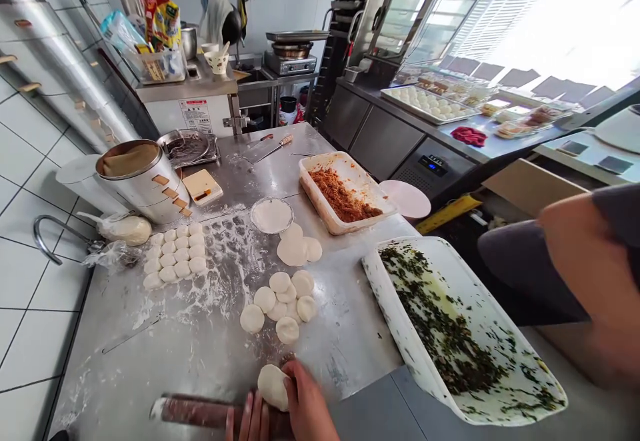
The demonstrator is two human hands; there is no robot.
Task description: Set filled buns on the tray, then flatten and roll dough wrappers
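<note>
At the bottom edge, my left hand (250,421) lies over a dark wooden rolling pin (197,411), fingers pressed across it; its palm is out of frame. Close by on the right, my right hand (307,398) is closed on the edge of a dough round (273,386), thumb on top. The round lies against the pin's far side. Just beyond are several flattened dough rounds (287,330), some overlapping. Larger dough wrappers (291,251) lie farther off, by a bowl of flour (272,216). Small dough pieces (175,254) stand in rows at left.
A tub of reddish filling (343,194) stands beyond the dough; a white tub of chopped greens (445,321) is at right. A thin metal stick (131,336) lies at left. Near the wall are a metal canister (143,178) and a faucet (47,238). A person's arm (590,268) shows at right.
</note>
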